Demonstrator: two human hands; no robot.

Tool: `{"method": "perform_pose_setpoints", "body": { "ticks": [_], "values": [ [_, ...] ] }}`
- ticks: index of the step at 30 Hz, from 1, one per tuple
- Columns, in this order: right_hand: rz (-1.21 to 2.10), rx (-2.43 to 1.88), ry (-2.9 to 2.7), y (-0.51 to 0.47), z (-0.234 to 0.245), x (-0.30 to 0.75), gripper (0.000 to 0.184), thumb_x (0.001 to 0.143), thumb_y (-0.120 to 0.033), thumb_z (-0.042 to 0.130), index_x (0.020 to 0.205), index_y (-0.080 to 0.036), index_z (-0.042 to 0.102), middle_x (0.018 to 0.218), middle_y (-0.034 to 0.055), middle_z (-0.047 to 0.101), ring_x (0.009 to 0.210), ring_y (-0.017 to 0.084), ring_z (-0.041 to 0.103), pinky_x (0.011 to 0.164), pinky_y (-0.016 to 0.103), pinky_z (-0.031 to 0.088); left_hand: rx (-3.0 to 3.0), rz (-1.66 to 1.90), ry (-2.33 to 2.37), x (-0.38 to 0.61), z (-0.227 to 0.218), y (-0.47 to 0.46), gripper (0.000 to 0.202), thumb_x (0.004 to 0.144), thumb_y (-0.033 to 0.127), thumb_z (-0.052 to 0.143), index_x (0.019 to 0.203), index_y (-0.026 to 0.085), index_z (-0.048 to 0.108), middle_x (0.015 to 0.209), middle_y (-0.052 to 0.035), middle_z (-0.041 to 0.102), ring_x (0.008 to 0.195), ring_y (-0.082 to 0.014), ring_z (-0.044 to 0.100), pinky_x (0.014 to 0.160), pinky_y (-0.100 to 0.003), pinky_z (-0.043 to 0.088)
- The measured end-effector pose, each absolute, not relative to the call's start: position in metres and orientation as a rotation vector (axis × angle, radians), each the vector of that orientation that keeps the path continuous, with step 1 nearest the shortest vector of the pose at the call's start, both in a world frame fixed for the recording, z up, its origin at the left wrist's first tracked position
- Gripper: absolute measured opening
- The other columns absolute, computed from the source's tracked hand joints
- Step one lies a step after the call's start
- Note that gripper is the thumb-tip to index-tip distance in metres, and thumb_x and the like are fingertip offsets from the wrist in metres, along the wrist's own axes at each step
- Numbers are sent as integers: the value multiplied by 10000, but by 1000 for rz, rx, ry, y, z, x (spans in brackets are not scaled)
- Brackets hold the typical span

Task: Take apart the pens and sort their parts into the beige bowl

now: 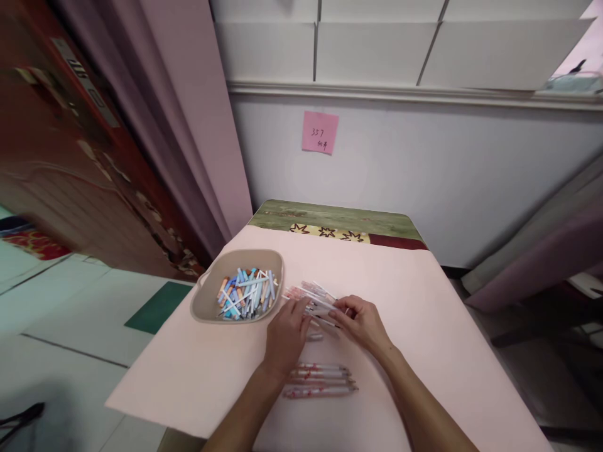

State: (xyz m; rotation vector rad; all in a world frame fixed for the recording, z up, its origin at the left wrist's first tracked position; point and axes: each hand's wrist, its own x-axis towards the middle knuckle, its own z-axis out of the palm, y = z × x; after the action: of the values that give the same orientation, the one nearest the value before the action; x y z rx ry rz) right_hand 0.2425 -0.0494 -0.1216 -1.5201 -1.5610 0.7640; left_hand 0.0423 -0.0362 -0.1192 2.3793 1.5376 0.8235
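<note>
My left hand (288,329) and my right hand (360,321) meet over the table, fingers closed around slim, pale pen parts (323,309) lying crosswise between them. Dark tips show on some of these parts; their exact kind is blurred. Just beyond my fingers lies a loose pile of clear and pinkish pen barrels (316,289). A short translucent piece (315,337) rests beside my left wrist. Nearer to me, several assembled pens (323,392) with red patterns lie side by side between my forearms.
A beige plastic bin (200,301) at the left holds many blue, orange and white pen pieces (247,292). A pale pink sheet (198,370) covers most of the table. Behind the table stands a wall with a pink note (320,132); a wooden door (89,157) is at the left.
</note>
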Motion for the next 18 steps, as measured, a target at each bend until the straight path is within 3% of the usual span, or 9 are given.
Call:
{"method": "perform_pose_setpoints", "body": {
  "ticks": [6,8,11,18],
  "values": [
    [761,-1467,-1646,-51,-116,243,197,768,-408,695,802,-219,733,675,10,617,546,116,505,531,225,386,2017,1000,1309,49,-115,-38,172,868,262,534,937,205,681,853,-50,681,782,-188,620,718,-299,470],
    [766,-1451,-1678,-51,-115,241,192,771,-404,696,813,-221,734,681,10,617,548,115,509,534,224,386,1648,1030,1198,54,-113,-38,220,840,343,583,948,183,688,761,-29,663,627,-142,579,588,-257,452],
    [768,-1435,-1755,-51,-113,243,192,769,-406,702,823,-225,735,687,6,620,563,116,525,548,225,386,1110,1098,1121,58,-108,-36,367,782,468,634,943,146,701,640,5,605,458,-79,457,422,-202,326],
    [653,-1697,-1708,-45,-108,286,213,783,-421,655,783,-224,734,694,12,665,609,147,555,566,241,383,889,1285,1178,59,-105,-28,383,742,511,655,785,130,670,577,19,577,448,-59,450,408,-173,307]
  ]
}}
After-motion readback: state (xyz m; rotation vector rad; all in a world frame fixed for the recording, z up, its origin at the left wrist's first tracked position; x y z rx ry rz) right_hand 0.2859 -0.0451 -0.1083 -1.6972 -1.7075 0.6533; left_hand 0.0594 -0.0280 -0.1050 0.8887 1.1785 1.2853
